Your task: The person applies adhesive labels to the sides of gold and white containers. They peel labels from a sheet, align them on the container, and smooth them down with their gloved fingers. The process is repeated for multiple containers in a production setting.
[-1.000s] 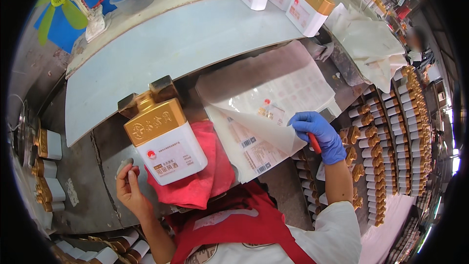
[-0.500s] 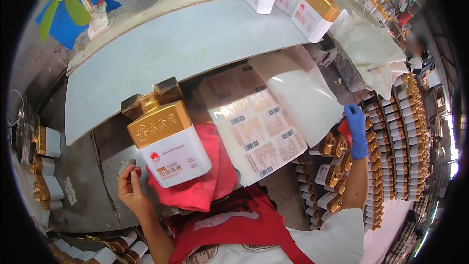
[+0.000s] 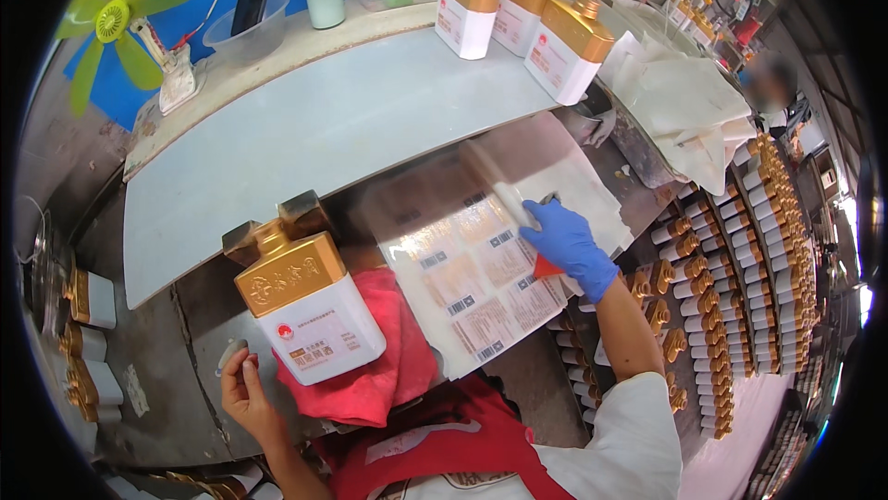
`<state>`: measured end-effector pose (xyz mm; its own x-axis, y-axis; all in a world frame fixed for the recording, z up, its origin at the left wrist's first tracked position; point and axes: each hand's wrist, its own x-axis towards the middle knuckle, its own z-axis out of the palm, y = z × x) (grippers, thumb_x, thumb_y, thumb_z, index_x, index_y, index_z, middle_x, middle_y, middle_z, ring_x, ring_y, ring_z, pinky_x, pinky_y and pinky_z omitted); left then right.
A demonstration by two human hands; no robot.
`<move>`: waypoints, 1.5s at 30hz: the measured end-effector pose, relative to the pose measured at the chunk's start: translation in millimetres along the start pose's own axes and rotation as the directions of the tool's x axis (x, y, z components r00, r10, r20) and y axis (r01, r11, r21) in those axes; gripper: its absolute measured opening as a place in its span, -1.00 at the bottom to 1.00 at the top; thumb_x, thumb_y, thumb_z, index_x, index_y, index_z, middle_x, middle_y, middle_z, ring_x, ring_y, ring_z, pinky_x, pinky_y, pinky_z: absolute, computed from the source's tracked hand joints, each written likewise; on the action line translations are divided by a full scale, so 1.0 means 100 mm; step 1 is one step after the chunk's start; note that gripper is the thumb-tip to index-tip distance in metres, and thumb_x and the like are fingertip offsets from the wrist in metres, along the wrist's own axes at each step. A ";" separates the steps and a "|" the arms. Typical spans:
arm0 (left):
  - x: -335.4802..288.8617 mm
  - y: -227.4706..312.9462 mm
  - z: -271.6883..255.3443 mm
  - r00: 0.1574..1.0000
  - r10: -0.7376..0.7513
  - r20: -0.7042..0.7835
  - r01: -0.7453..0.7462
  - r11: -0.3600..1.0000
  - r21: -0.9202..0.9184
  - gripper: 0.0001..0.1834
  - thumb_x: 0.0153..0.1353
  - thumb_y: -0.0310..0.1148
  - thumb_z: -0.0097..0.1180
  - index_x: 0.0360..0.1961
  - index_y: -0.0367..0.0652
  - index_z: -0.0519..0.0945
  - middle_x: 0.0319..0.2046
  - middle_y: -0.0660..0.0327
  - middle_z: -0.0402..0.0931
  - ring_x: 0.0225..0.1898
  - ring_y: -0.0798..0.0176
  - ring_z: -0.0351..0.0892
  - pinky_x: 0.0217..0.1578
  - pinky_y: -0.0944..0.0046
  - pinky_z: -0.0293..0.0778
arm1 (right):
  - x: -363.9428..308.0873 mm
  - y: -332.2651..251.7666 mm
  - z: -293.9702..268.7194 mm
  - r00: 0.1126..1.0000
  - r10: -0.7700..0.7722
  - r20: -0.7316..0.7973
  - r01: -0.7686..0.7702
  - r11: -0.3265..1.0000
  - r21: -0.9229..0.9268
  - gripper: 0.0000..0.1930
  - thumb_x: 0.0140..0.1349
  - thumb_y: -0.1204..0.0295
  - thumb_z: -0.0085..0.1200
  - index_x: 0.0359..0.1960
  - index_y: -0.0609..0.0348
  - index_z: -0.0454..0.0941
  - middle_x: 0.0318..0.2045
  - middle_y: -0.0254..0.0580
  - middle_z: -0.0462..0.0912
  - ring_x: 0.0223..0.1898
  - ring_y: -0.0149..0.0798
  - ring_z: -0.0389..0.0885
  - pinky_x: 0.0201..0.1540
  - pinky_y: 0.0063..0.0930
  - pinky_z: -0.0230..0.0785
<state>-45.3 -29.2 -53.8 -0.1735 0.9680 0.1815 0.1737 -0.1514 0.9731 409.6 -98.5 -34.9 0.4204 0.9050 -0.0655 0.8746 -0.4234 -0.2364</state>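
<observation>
A bottle with a white body and gold shoulders (image 3: 319, 329) lies tilted on a pinkish-red cloth (image 3: 407, 338), its neck between two dark blocks (image 3: 303, 213). My left hand (image 3: 250, 398) is beside the bottle's lower left, fingers curled together around a small greyish piece I cannot make out. To the right, a sheet of printed labels (image 3: 450, 299) hangs at the bench's near edge, its pale backing (image 3: 587, 209) turned to the right. My right hand (image 3: 566, 241), in a blue glove, is closed over the sheet's right side. A flat red scraper (image 3: 548, 267) shows under its fingers.
Three similar bottles (image 3: 467, 14) stand at the back of the pale board (image 3: 305, 121). A green fan (image 3: 113, 21) and a plastic tub (image 3: 245, 33) are at the back left. Racked bottles (image 3: 731, 315) fill the right; others (image 3: 92, 296) lie left. Crumpled white sheets (image 3: 680, 98) lie back right.
My right hand has swung left from beyond the backing onto the label sheet, carrying the red scraper. My left hand stays near the bottle. The view has shifted slightly.
</observation>
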 end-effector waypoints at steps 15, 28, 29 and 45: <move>0.05 -0.10 -0.02 0.999 -0.035 0.014 0.035 0.999 0.042 -0.84 0.28 -0.50 -0.02 -0.18 -0.33 0.55 -0.25 0.22 0.53 -0.22 0.39 0.50 -0.14 0.41 0.40 | 0.56 0.96 -1.01 1.000 0.016 0.011 -0.019 0.930 0.367 -0.66 0.10 0.43 0.06 -0.09 0.34 0.55 -0.28 -0.10 0.66 -0.22 -0.35 0.59 -0.09 -0.48 0.40; 0.04 -0.06 0.03 0.999 -0.036 0.020 0.035 0.998 0.052 -0.85 0.27 -0.52 -0.02 -0.19 -0.34 0.54 -0.26 0.21 0.53 -0.22 0.38 0.50 -0.14 0.39 0.40 | 0.73 0.65 -1.64 0.980 -0.085 -0.177 0.027 0.950 -0.310 -0.77 0.11 0.37 0.04 -0.20 -0.01 0.64 -0.34 -0.03 0.62 -0.29 0.04 0.58 -0.19 -0.22 0.43; 0.04 -0.05 0.04 0.999 -0.034 0.021 0.033 0.998 0.058 -0.84 0.27 -0.52 -0.02 -0.19 -0.34 0.54 -0.25 0.21 0.53 -0.22 0.38 0.50 -0.14 0.39 0.40 | 0.73 0.64 -1.69 0.978 -0.102 -0.184 0.035 0.942 -0.335 -0.77 0.11 0.36 0.04 -0.21 -0.01 0.65 -0.34 -0.04 0.63 -0.30 0.04 0.58 -0.20 -0.22 0.43; 0.04 -0.07 0.13 0.996 -0.016 0.093 0.017 1.000 -0.018 -0.84 0.29 -0.50 -0.04 -0.20 -0.36 0.53 -0.26 0.20 0.52 -0.23 0.40 0.46 -0.16 0.40 0.40 | -0.06 0.92 -2.67 0.951 0.029 -0.308 -0.033 0.999 -0.010 -0.73 0.12 0.46 0.07 -0.12 0.20 0.60 -0.27 -0.08 0.68 -0.23 -0.30 0.62 -0.08 -0.47 0.39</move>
<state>-34.2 -21.2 -61.5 -0.0853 0.9846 0.1524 0.1529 -0.1382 0.9785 552.3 -154.7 202.1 0.4992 0.8355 0.2296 0.8624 -0.4535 -0.2248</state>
